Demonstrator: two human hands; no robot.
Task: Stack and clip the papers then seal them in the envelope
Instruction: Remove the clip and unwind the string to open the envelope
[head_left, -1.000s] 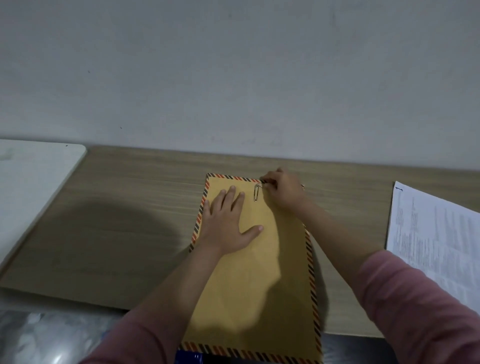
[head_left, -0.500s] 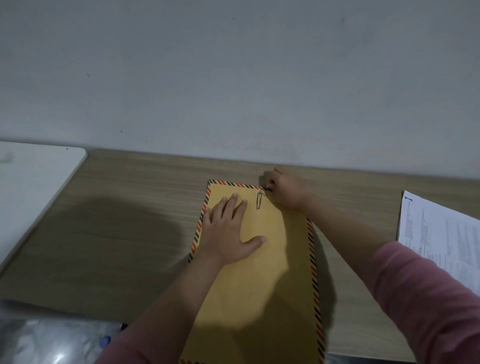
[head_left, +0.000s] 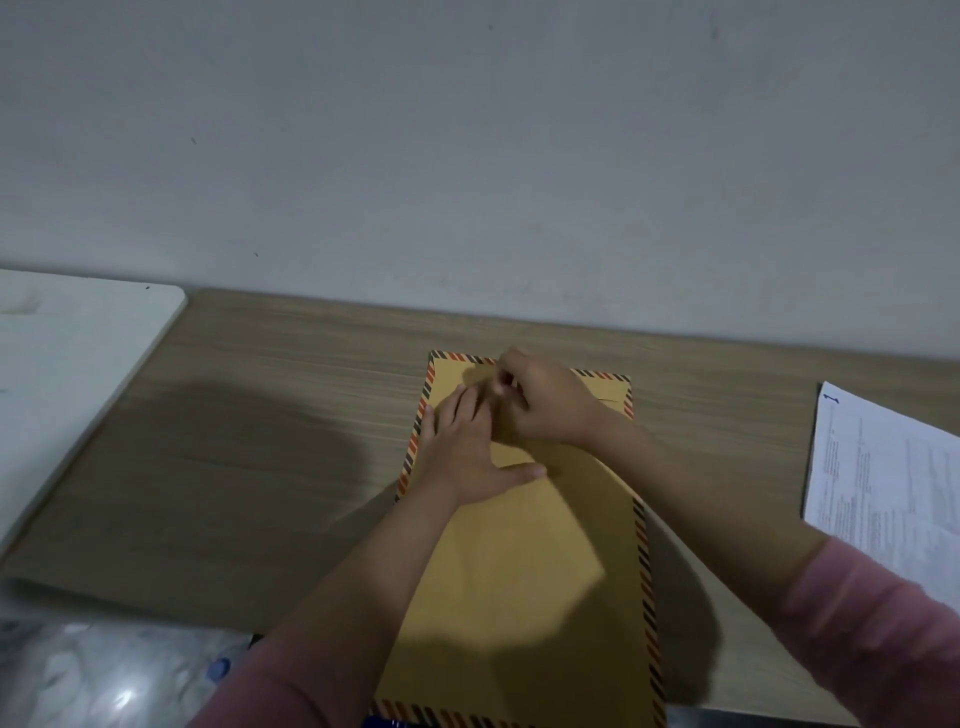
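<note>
A brown envelope (head_left: 519, 571) with a striped red and black border lies lengthwise on the wooden table (head_left: 260, 441). My left hand (head_left: 467, 457) presses flat on its upper left part, fingers straight and thumb spread. My right hand (head_left: 545, 400) sits over the envelope's top edge, just past my left fingertips. Its fingers are curled and pinch at the spot where the paper clip lay. The clip itself is hidden under that hand.
A sheet of printed paper (head_left: 883, 478) lies at the right edge of the table. A white board (head_left: 67, 364) adjoins the table on the left. The wall runs close behind. A blue object (head_left: 384, 722) peeks out below the envelope's near end.
My right hand has moved left from the envelope's top right part onto the paper clip, covering it. My left hand stays pressed on the envelope.
</note>
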